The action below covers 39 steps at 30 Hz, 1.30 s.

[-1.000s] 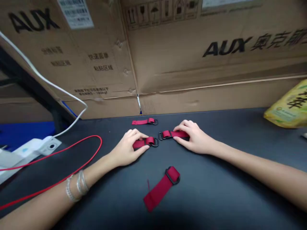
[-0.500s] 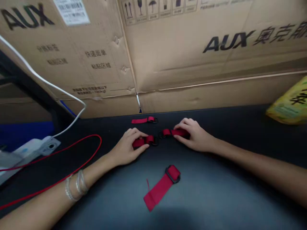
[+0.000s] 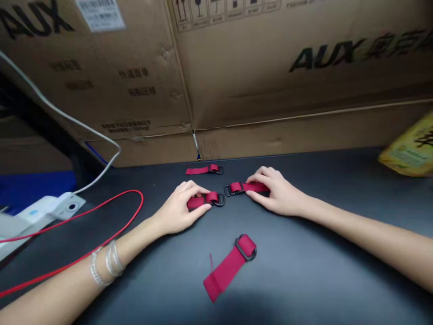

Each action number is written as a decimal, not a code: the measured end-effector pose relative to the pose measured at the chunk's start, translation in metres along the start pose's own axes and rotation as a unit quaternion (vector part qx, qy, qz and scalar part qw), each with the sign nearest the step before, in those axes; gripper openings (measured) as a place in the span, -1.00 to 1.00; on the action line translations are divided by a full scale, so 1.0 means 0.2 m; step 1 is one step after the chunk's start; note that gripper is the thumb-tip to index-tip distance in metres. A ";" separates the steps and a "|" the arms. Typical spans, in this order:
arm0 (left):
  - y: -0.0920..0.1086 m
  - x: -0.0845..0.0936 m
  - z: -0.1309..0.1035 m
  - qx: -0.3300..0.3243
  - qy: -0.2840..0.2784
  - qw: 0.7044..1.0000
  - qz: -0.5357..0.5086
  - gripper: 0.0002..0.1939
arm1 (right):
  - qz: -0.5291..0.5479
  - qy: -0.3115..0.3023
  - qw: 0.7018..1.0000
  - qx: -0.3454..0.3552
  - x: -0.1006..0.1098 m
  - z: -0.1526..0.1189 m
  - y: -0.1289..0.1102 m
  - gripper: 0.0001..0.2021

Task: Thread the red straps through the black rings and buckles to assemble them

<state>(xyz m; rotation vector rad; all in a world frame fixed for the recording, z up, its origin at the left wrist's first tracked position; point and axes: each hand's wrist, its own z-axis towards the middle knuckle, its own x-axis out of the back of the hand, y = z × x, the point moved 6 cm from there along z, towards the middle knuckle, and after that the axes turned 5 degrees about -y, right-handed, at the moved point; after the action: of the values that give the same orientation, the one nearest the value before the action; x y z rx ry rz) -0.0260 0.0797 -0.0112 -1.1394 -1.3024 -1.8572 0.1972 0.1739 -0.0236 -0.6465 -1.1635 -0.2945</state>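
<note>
Clearly, both grips are closed partway, each on a short dark-red strap lying on the desk (image 3: 162, 275). Around the left strap (image 3: 212, 197), the left grip (image 3: 181, 208) pinches across the width, forefinger along the far edge and thumb along the near one, opened only as wide as the webbing; a black ring (image 3: 223, 200) juts out past the fingertips. Opposite, the right grip (image 3: 279, 194) has the right strap (image 3: 236, 187) between thumb and forefinger in much the same way, its black-ringed end pointing at the other strap's ring. These two ends lie near each other, with a narrow gap between. How hard either grip presses, I cannot tell. Beyond the left strap lies a far strap (image 3: 198, 170), and closer to the person, slanting, a near strap (image 3: 226, 271) with a black buckle (image 3: 241, 251); neither is touched. Cardboard cartons (image 3: 257, 90) stand behind.
</note>
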 end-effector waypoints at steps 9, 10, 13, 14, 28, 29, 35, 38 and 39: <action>0.01 0.01 0.00 -0.006 0.009 1.000 -0.003 -0.72 | 0.003 0.009 1.000 -0.005 0.01 0.00 -0.02 -0.73; 0.01 0.01 0.00 -0.007 0.013 1.000 -0.002 -0.72 | 0.000 0.012 1.000 -0.007 0.01 0.00 -0.02 -0.73; 0.01 0.02 0.00 -0.013 0.022 1.000 -0.004 -0.71 | -0.008 0.012 1.000 -0.002 0.00 0.00 -0.02 -0.74; 0.01 0.02 0.00 -0.013 0.025 1.000 -0.005 -0.71 | -0.009 0.009 1.000 -0.001 0.00 0.00 -0.02 -0.74; 0.05 0.04 -0.04 -0.018 0.031 0.999 0.001 -0.74 | -0.007 0.005 1.000 -0.005 0.02 -0.01 -0.05 -0.75; 0.04 0.04 -0.04 -0.021 0.027 0.999 0.000 -0.74 | -0.010 0.005 1.000 -0.002 0.02 -0.01 -0.05 -0.75; 0.01 0.06 -0.07 0.000 0.011 1.000 -0.007 -0.75 | -0.026 -0.009 0.999 0.022 0.02 -0.01 -0.06 -0.74; 0.00 0.06 -0.08 0.008 -0.001 1.000 -0.009 -0.76 | -0.021 -0.009 0.999 0.026 0.01 -0.01 -0.05 -0.74; 0.00 0.06 -0.07 0.011 -0.003 1.000 -0.011 -0.76 | -0.019 -0.010 0.999 0.026 0.01 -0.01 -0.05 -0.74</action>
<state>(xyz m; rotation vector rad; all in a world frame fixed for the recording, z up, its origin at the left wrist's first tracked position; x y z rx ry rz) -0.0357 0.0655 -0.0024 -1.1238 -1.3403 -1.8523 0.1940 0.1652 -0.0199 -0.5834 -1.1991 -0.2890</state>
